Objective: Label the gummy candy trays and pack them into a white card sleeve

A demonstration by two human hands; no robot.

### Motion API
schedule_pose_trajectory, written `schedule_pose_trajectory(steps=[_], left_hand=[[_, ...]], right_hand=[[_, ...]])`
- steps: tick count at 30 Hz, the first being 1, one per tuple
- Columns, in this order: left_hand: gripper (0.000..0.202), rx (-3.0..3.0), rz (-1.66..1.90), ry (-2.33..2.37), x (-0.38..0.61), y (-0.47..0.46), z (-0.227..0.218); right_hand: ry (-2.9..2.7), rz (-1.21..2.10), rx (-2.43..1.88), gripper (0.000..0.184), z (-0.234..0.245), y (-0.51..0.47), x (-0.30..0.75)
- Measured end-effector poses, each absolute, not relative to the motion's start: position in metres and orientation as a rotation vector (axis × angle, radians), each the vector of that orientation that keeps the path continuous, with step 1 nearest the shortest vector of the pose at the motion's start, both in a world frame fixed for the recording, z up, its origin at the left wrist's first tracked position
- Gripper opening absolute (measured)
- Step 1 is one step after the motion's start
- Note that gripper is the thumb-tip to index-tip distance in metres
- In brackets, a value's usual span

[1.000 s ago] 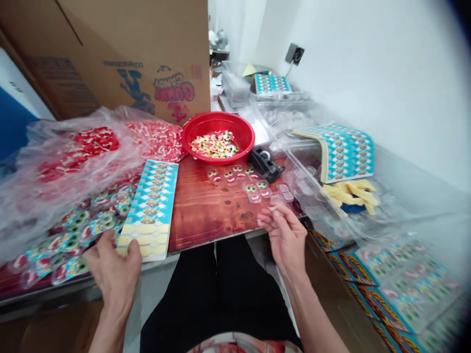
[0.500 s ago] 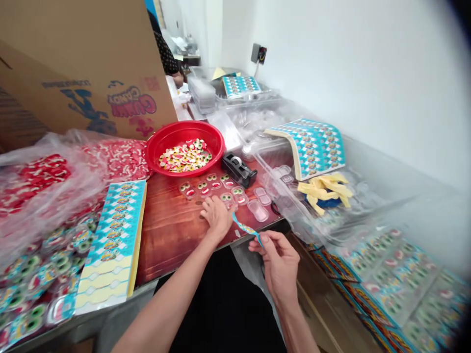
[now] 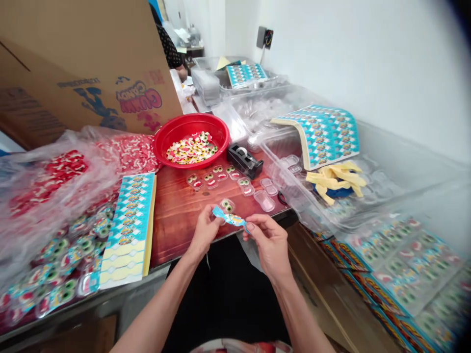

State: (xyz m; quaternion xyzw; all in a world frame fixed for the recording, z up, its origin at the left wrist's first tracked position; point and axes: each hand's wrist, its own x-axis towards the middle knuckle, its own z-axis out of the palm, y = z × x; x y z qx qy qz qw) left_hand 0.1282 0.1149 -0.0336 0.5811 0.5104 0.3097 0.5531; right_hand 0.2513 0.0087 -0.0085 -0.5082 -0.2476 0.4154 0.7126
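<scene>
My left hand and my right hand meet over the front edge of the wooden table. Together they pinch a small blue sticker strip by its two ends, left fingers on one end, right fingertips on the other. A clear blister cup with a gummy candy sits on the table just behind the sticker. More filled and empty clear cups lie in a loose row beyond it. A sheet of blue stickers on yellow backing rests to my left.
A red bowl of gummies and a black tape dispenser stand behind the cups. Plastic bags of red candy and a large cardboard box fill the left. Sticker sheets and clear trays lie right.
My left hand has come off the table, where it pressed near a candy cup, and now grips one end of the blue sticker that my right hand held alone.
</scene>
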Motion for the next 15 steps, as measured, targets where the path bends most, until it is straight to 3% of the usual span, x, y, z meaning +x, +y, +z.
schedule_pose_trajectory(steps=[5,15], left_hand=[[0.028,0.851,0.783,0.995,0.095,0.076,-0.019],[0.031,0.621,0.897,0.837,0.067,0.055,-0.007]], right_hand=[[-0.814,0.913,-1.183,0.006,0.0,0.016,0.219],[-0.985,0.841,-1.296,0.006,-0.012,0.012,0.19]])
